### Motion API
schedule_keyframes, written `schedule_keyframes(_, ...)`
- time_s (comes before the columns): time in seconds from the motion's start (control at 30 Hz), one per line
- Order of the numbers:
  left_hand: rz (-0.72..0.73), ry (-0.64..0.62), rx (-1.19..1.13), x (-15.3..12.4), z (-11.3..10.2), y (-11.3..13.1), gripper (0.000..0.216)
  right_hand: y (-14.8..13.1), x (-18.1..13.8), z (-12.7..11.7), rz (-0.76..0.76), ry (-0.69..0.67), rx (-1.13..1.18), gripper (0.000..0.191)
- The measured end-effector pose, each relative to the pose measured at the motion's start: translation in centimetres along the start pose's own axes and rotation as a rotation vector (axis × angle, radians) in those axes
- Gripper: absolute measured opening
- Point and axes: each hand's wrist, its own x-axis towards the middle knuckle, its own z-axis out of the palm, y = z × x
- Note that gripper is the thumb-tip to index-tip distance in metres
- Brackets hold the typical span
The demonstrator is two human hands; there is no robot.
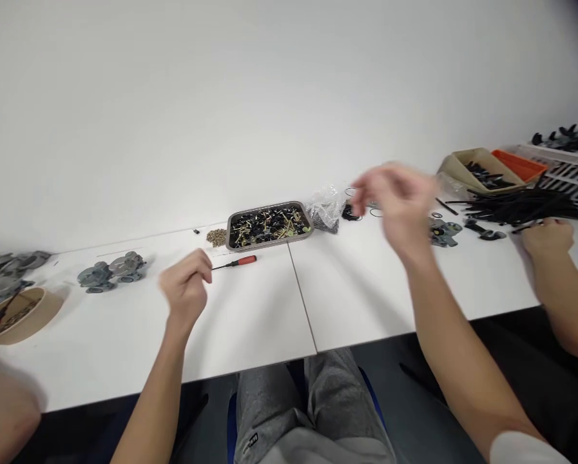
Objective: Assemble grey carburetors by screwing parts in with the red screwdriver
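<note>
Seated at a white table, a person holds both bare hands above its top. Their left hand hangs loosely curled, fingers bent inward and gripping nothing that shows, its fingertips just beside the black shaft of a red-handled screwdriver lying flat on the table. Their right hand is raised and blurred, the fingers partly spread; whether it pinches anything cannot be told. Just beyond the screwdriver sits a metal tray heaped with black parts and brass-coloured screws, a small pile of screws at its left end and a crumpled clear bag at its right. Grey castings lie farther left, near a tan bowl at the table's edge. To the right, a co-worker's hand rests by a bundle of black rods, with a grey part between that hand and the person's right hand. Tan and orange bins stand behind the rods.
</note>
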Motion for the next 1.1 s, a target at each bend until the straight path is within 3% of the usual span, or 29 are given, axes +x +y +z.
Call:
schedule_keyframes(0.13, -0.176, -0.180, 0.143, -2.3, 4.7, -6.2, 0.035, 6.0, 2.9, 5.7, 0.227, -0.394, -0.507, 0.016)
schedule_keyframes(0.2, -0.252, -0.233, 0.203, -4.0, 5.3, -9.1, 0.026, 9.3, 3.5, 7.8, 0.260, -0.516, -0.606, 0.012)
schedule_keyframes(0.3, -0.353, -0.255, 0.278, -5.7, 4.8, -12.3, 0.029, 12.8, 3.9, 10.0, 0.286, -0.665, -0.745, 0.025)
schedule_keyframes(0.47, -0.470, -0.285, 0.343, -6.3, 4.2, -14.8, 0.030, 15.1, 5.0, 11.8, 0.298, -0.835, -0.881, 0.030)
schedule_keyframes(0.7, -0.539, -0.333, 0.332, -6.7, 5.2, -16.1, 0.032, 15.8, 6.3, 11.7, 0.304, -0.995, -0.886, 0.028)
schedule_keyframes(0.87, -0.551, -0.331, 0.316, -6.5, 5.3, -15.6, 0.033, 15.0, 6.6, 11.3, 0.293, -0.975, -0.837, 0.030)
schedule_keyframes(1.1, -0.522, -0.313, 0.297, -6.0, 5.1, -14.3, 0.031, 11.9, 3.8, 8.1, 0.184, -0.666, -0.798, 0.030)
